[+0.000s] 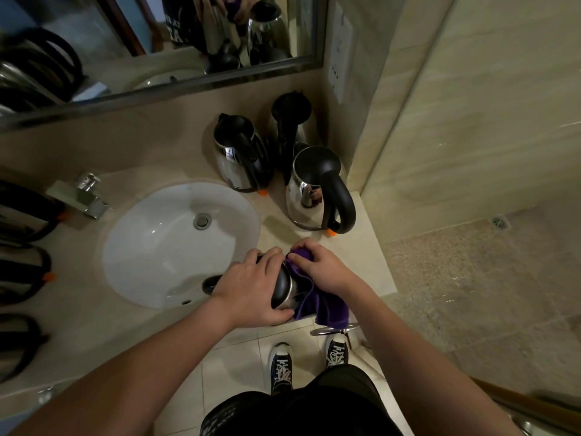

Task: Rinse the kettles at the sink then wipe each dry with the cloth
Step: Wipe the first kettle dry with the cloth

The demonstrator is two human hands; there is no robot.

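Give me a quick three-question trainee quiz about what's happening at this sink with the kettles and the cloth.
1. True or false: the purple cloth is in the right hand.
2. How many kettles stand on the counter to the right of the sink?
3. Multiple choice: the left hand is A) on the tap, B) holding the kettle being wiped, C) in the basin.

Key: 1 true; 2 three; 3 B.
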